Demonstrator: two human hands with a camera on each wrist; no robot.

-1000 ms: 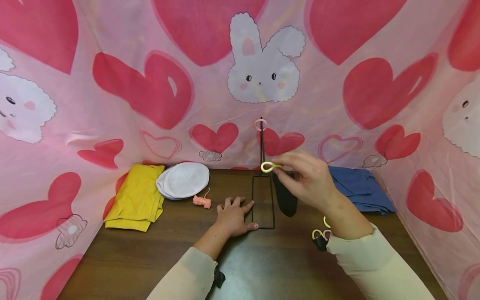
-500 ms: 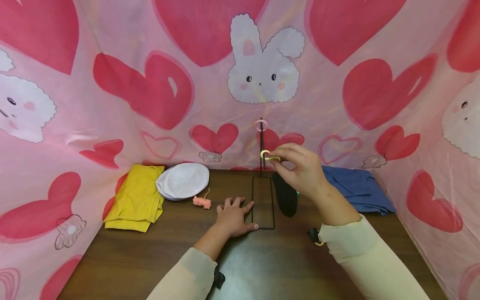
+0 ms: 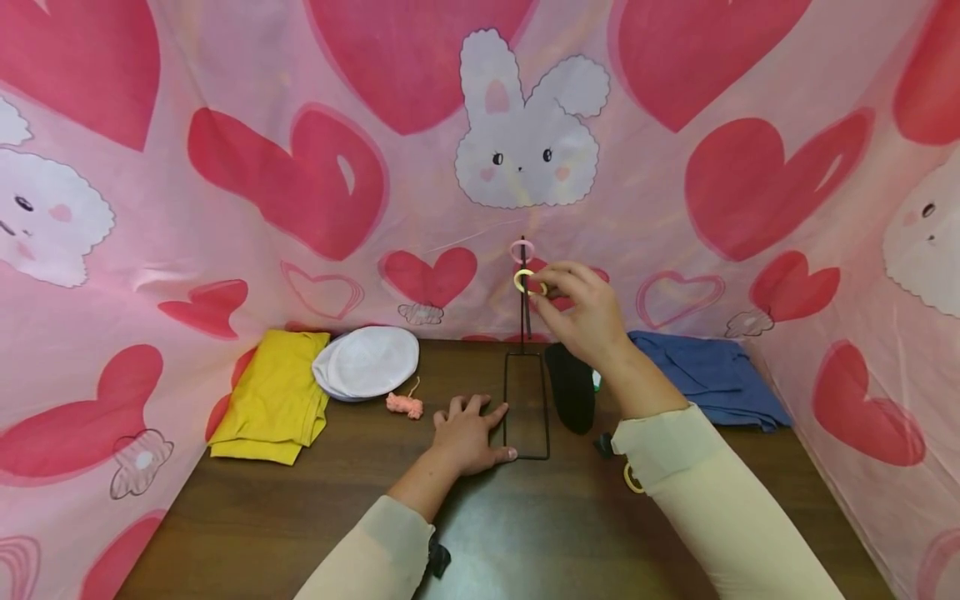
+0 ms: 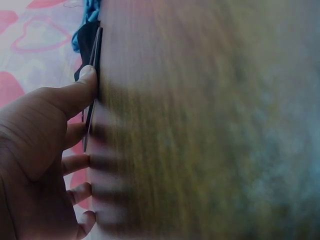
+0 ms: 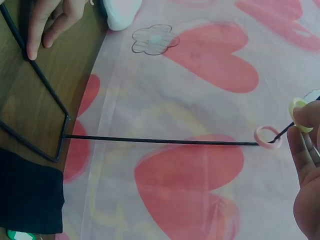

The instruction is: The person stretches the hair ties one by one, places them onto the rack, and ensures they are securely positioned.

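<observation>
Where the dark, wood-grained table [image 3: 300,517] meets the thin pink cloth backdrop [image 3: 420,192] printed with red hearts and white rabbits, a slim black wire stand [image 3: 524,400] rises: a rectangular loop of wire lying flat on the wood, with one straight upright rod. Near the rod's top a small, smooth pink ring [image 3: 522,250] is threaded on it, seen clearly in the right wrist view [image 5: 268,136]. A yellow ring [image 3: 524,281] of the same rounded shape sits just below it against the rod, pinched between the thumb and fingertips of the right hand [image 3: 581,312]; whether it is on the rod cannot be told. That hand's fingers are curled close round the ring, the wrist raised well above the table. The left hand [image 3: 468,433] lies flat on the wood with fingers straight and spread, its thumb [image 4: 75,92] pressing against the stand's base wire. Just right of the base lies a dark, soft oval object [image 3: 572,387]. Farther off are a folded yellow cloth [image 3: 273,400], a round white cap [image 3: 367,360], a small pink knitted scrap [image 3: 405,404] and a crumpled blue cloth [image 3: 712,375]. Both arms wear cream sleeves [image 3: 712,500].
</observation>
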